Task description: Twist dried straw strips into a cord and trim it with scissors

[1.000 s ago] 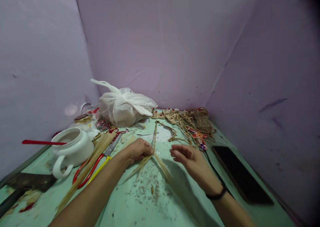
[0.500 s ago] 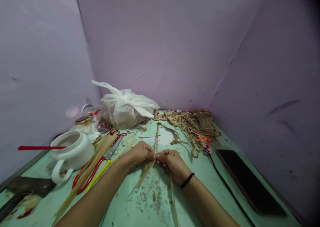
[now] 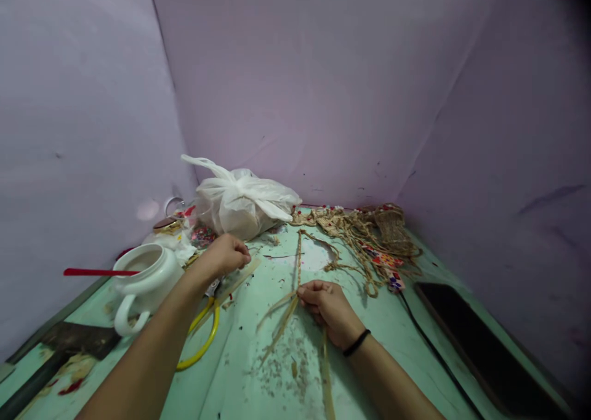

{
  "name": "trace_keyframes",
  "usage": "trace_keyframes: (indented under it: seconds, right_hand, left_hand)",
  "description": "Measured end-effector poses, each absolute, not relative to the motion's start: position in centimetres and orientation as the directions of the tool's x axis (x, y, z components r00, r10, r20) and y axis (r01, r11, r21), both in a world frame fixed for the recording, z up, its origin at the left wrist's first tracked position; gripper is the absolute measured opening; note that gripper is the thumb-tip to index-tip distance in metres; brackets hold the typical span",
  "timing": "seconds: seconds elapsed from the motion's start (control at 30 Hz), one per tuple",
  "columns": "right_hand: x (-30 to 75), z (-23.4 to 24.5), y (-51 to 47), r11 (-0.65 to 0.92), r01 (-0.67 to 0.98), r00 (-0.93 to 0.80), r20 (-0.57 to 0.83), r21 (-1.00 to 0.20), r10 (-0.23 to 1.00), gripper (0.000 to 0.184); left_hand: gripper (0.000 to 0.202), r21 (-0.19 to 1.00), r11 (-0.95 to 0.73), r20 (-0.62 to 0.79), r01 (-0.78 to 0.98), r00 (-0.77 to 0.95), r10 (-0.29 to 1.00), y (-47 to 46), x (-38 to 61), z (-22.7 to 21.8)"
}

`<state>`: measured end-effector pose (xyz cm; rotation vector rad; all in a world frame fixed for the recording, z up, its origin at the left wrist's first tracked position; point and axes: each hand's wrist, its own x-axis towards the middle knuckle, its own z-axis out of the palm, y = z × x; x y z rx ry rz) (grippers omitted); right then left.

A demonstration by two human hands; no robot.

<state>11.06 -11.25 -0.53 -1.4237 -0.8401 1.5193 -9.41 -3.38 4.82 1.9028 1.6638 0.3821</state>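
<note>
Item under work: a thin braid (image 3: 298, 257) of dry fibre, lying flat on the table (image 3: 249, 389) near its centre and running toward 12 o'clock. At its near end the braid breaks into loose strands (image 3: 281, 323) that fan toward 7 o'clock, with one running to 6 o'clock.

Right hand (image 3: 329, 306): closed, thumb and fingers pinched on the braid's near end where the strands begin, knuckles resting on the table. A dark band (image 3: 356, 343) sits on the wrist.

Left hand (image 3: 227, 255): well apart from the braid, at 10 o'clock from it, curled into a fist over a bundle of flat strips (image 3: 237, 279). What it grips, if anything, cannot be told (the fingers are turned under).

Scissors (image 3: 203, 341): beside the strips, partly under the left forearm, yellow handle loop showing at 8 o'clock.

Further out at 9 o'clock: a white pot (image 3: 148, 279) with a handle, and a red stick (image 3: 95, 272) laid across its mouth. A dark cleaver (image 3: 64, 347) lies at the table's near left edge.

At 11 o'clock: a knotted white bag (image 3: 244, 199) against the wall.

At 1 o'clock: a heap of woven cords (image 3: 369, 238) with coloured beads.

At 3 to 4 o'clock: a dark phone (image 3: 480, 341) lying flat, and a black cable (image 3: 427, 340) running between it and the right forearm.

Fibre scraps are scattered on the table around the strands.
</note>
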Motion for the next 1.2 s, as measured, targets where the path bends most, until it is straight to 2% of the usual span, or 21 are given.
trace_keyframes:
  seconds: [0.1,0.2,0.3,0.4,0.6,0.87,1.1,1.2]
  right_hand:
    - [11.1,-0.6,-11.3,-0.392,-0.145,0.03,-0.4,-0.908,0.916,0.01]
    - [11.1,-0.5,-11.4,-0.387,-0.143,0.028,-0.394,-0.911,0.919,0.011]
    - [11.1,-0.5,-11.4,-0.393,-0.131,0.014,-0.398,-0.91,0.917,0.012]
    - [11.1,-0.6,-11.3,-0.384,-0.117,0.008,-0.388,-0.916,0.922,0.012]
    - [11.1,-0.7,-11.3,-0.361,-0.108,0.009,-0.364,-0.926,0.932,0.011]
    - [11.1,-0.9,-11.2,-0.339,-0.083,0.026,-0.342,-0.937,0.939,0.009]
    - [11.0,-1.0,-11.2,-0.324,-0.064,0.041,-0.327,-0.944,0.944,0.009]
    - [11.0,-0.9,-11.2,-0.329,-0.065,0.043,-0.332,-0.942,0.942,0.008]
  left_hand:
    - [0.012,0.438,-0.036,-0.116,0.898,0.096,0.989,-2.9,-9.8,4.2]
    - [0.013,0.389,-0.034,-0.133,0.921,0.093,0.987,-3.1,-9.0,3.0]
    - [0.012,0.372,-0.033,-0.051,0.928,0.055,0.997,-3.4,-7.9,2.0]
    - [0.014,0.406,-0.083,-0.002,0.91,0.092,0.996,-3.9,-6.9,2.0]
    - [0.014,0.613,-0.198,-0.203,0.765,0.394,0.896,-6.2,-4.1,3.1]
    - [0.013,0.797,0.031,-0.378,0.603,0.459,0.804,-6.7,-3.5,2.6]
    - [0.024,0.815,0.113,-0.438,0.568,0.477,0.762,-6.4,-3.5,2.0]
    - [0.026,0.811,0.168,-0.461,0.561,0.435,0.773,-6.4,-3.5,2.2]
